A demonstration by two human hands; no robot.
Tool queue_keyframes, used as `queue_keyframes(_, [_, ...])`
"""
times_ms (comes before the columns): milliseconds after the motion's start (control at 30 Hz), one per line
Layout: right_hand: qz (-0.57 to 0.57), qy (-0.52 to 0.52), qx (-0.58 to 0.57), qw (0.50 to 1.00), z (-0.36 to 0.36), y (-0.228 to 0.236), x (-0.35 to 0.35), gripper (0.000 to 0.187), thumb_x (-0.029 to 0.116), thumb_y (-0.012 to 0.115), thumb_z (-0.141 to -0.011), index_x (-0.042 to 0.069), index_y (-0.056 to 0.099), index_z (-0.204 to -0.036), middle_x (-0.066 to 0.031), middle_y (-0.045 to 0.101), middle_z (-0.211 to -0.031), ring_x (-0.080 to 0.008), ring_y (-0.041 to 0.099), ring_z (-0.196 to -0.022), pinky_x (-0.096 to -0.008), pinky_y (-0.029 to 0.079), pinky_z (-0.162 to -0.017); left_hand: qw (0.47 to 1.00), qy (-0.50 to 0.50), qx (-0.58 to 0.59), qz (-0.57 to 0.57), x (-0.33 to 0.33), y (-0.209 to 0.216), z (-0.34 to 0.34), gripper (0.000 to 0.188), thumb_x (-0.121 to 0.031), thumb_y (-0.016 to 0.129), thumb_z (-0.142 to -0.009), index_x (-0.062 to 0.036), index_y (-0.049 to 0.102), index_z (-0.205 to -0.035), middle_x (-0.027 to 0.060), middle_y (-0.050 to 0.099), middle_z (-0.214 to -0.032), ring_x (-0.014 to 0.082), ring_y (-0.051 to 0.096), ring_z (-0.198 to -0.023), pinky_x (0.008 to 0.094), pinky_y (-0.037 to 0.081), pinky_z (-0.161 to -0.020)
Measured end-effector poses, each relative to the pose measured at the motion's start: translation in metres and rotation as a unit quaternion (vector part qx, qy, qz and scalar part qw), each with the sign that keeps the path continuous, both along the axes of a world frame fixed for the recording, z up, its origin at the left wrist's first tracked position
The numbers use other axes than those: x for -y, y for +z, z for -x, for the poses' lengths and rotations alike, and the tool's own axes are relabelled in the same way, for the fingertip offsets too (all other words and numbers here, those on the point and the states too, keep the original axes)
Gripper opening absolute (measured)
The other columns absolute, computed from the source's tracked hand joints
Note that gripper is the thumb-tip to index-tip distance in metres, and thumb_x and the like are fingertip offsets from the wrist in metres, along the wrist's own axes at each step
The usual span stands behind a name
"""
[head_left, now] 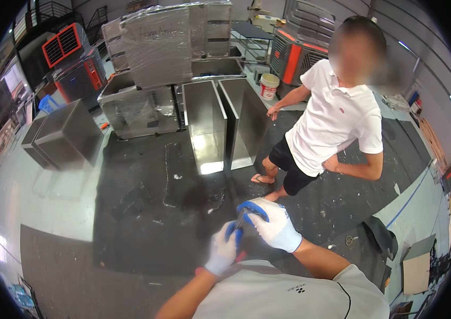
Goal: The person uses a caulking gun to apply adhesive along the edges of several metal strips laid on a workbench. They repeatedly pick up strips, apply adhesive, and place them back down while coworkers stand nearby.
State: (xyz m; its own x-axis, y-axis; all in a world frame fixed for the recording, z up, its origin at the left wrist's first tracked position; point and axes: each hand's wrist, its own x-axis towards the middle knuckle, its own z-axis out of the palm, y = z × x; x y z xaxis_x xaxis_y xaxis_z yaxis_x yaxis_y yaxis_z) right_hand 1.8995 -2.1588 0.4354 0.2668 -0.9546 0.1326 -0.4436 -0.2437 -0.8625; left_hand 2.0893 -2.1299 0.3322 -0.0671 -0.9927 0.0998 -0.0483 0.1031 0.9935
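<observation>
My left hand [222,249], in a white work glove with blue fingers, is closed in front of my chest. Beside it, slightly higher, my right hand [273,223] wears a matching glove and is bent over with its fingers closed. Between the two hands is a small, slim dark object [240,219] that both sets of fingers grip. Its kind is too small and too covered by the gloves to make out. Beyond my hands, two open-fronted metal boxes [205,127] stand on the dark floor mat [140,223].
A person in a white shirt [337,111] stands ahead to the right, one hand by the metal boxes. Plastic-wrapped metal cabinets [156,48] are stacked behind. A steel box [68,133] lies at left. Scissors [351,240] and a cardboard box [418,266] are on the right.
</observation>
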Motion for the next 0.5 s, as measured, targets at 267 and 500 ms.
queue_keyframes(267, [0.014,0.024,-0.1,0.995,0.024,-0.004,-0.004,0.033,0.021,0.069,-0.108,0.006,0.07,-0.137,-0.0191,0.077,-0.12,-0.0392,0.076,-0.108,-0.0453,0.059,-0.093,0.995,-0.034,0.095,-0.008,-0.011,-0.028,-0.011,0.025,-0.016,0.071,-0.108,0.0004,0.075,-0.127,0.0193,0.078,-0.097,0.0263,0.075,-0.083,0.0401,0.057,-0.078])
queue_keyframes(500, [0.008,-0.002,-0.089,0.996,0.027,-0.035,-0.02,0.025,0.016,0.067,-0.108,0.001,0.072,-0.127,-0.022,0.076,-0.116,-0.0444,0.073,-0.107,-0.0467,0.059,-0.091,0.988,-0.085,0.121,-0.051,-0.021,-0.036,-0.013,0.028,-0.022,0.068,-0.112,0.0027,0.073,-0.126,0.0135,0.075,-0.092,0.0192,0.066,-0.081,0.0352,0.054,-0.074])
